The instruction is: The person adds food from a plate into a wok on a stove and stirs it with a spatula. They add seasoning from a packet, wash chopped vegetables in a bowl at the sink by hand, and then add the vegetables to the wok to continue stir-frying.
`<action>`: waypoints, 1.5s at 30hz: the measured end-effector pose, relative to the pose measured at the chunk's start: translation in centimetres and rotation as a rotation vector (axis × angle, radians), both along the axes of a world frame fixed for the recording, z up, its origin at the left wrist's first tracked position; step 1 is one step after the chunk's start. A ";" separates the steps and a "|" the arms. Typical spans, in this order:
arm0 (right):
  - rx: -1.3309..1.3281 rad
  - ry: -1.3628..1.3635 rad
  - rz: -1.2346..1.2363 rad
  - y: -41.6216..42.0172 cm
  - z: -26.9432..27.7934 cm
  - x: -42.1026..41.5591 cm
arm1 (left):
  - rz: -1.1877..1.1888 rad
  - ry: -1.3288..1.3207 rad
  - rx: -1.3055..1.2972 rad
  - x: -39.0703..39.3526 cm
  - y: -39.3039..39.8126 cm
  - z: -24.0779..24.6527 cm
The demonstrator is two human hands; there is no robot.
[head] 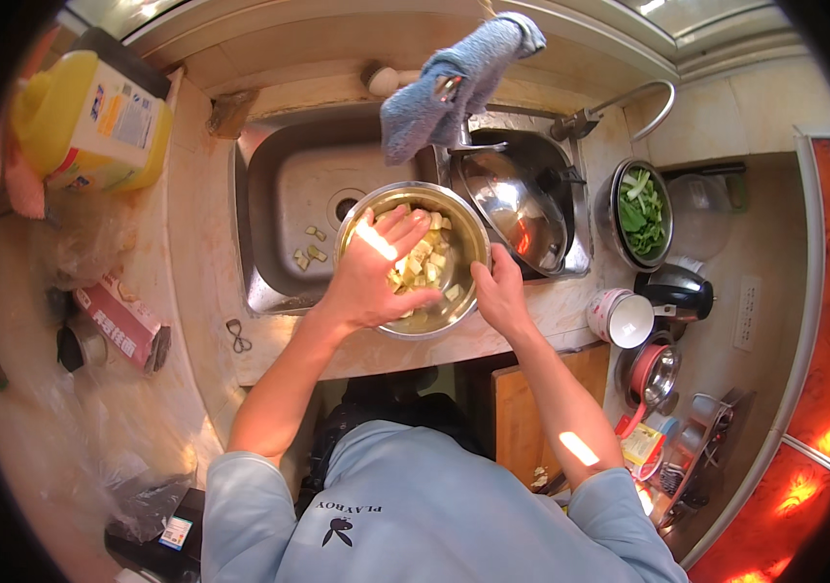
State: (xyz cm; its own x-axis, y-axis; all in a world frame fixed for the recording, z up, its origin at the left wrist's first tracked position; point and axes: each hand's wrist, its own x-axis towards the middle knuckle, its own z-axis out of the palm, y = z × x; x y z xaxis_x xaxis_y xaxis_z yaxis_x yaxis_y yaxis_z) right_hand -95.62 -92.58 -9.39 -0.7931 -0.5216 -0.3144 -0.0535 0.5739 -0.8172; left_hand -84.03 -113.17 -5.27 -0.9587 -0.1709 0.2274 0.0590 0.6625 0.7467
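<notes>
A round stainless steel bowl is tilted over the front edge of a double sink, with pale cut vegetable chunks inside. My right hand grips the bowl's right rim, thumb at the edge and fingers hidden behind it. Spread over the bowl's left part, my left hand has its fingers apart above or against the chunks; whether it touches them cannot be told. A few loose vegetable pieces lie on the left basin's floor, near the drain.
A blue cloth hangs above the sink. The right basin holds a shiny metal lid or pan. At right stand a bowl of green leaves, a white bowl and a black kettle. A yellow jug is at left.
</notes>
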 end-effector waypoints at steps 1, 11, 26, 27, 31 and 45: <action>-0.072 -0.087 -0.082 0.9 -0.3 0.9 | 0.132 -0.007 0.089 0.5 -1.1 -0.5; -0.262 -0.391 -0.512 9.1 -1.6 7.2 | 0.549 -0.857 -0.299 4.6 -9.8 -23.3; -0.092 -0.428 -0.569 13.7 -2.1 7.1 | -0.126 -1.022 0.054 6.1 -10.4 -25.2; -0.040 -0.385 -0.549 13.9 -1.8 6.9 | -0.148 -1.056 0.119 6.4 -10.3 -25.6; 0.145 -0.126 -0.514 15.2 -0.9 5.8 | -0.172 -1.021 0.096 6.4 -9.4 -26.7; -0.173 -0.072 -0.395 6.8 7.0 -1.8 | 0.053 -0.660 -0.077 5.0 -11.7 -27.2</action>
